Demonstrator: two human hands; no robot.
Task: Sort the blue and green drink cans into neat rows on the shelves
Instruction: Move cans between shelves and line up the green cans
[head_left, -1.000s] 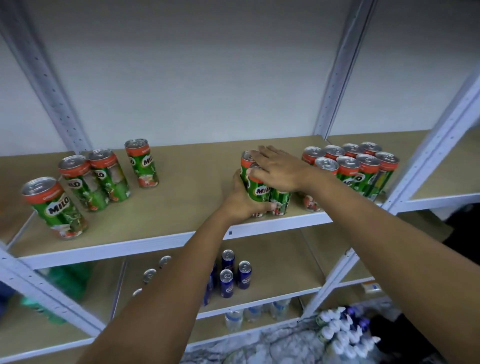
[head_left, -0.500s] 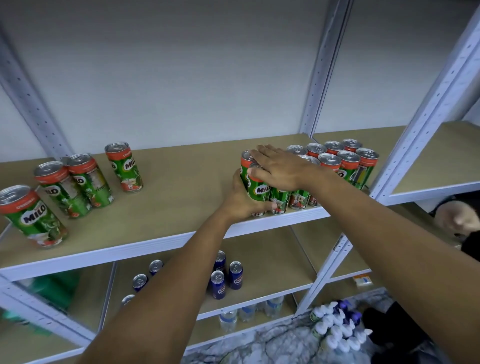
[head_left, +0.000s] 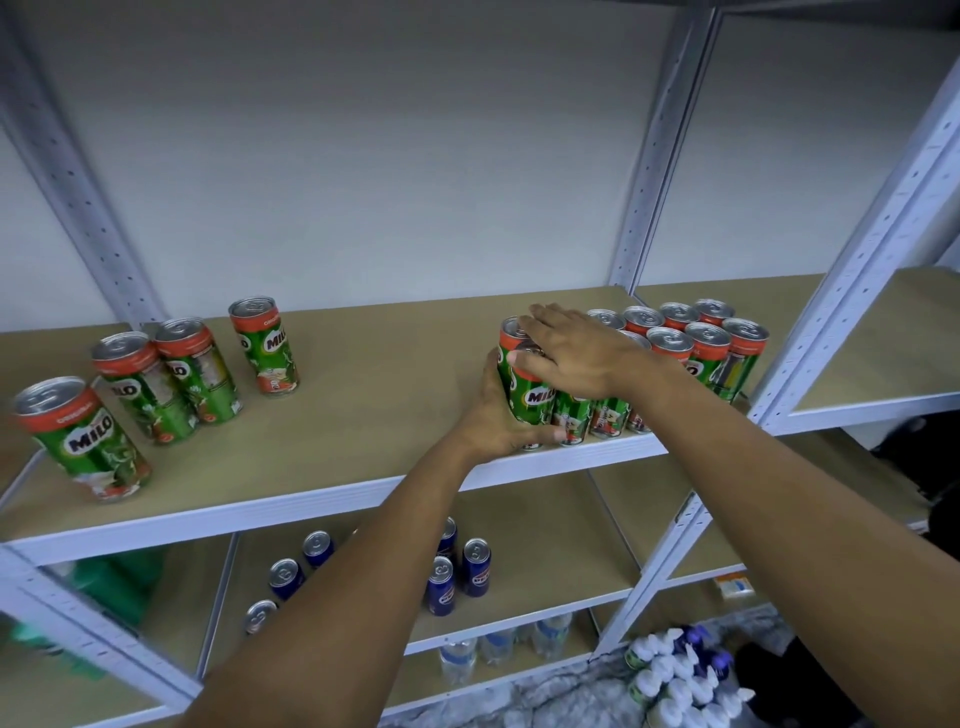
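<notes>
Green cans with red tops stand on the upper shelf (head_left: 363, 415). A packed group of green cans (head_left: 696, 343) fills the shelf's right end. My left hand (head_left: 498, 415) wraps the left side and base of the leftmost green can (head_left: 530, 400) of that group, at the front edge. My right hand (head_left: 571, 353) lies flat over that can's top and its neighbours. Several loose green cans (head_left: 197, 369) stand apart at the shelf's left end. Blue cans (head_left: 457, 571) stand scattered on the shelf below.
White perforated uprights (head_left: 852, 291) frame the shelves. Water bottles (head_left: 498, 649) stand on a lower shelf, white spray bottles (head_left: 680, 675) on the floor at lower right. Something green (head_left: 114, 582) lies on the lower left shelf.
The two hands have kept their hold on the front cans. The gap between those cans and the right-hand group has closed. The view has shifted a little.
</notes>
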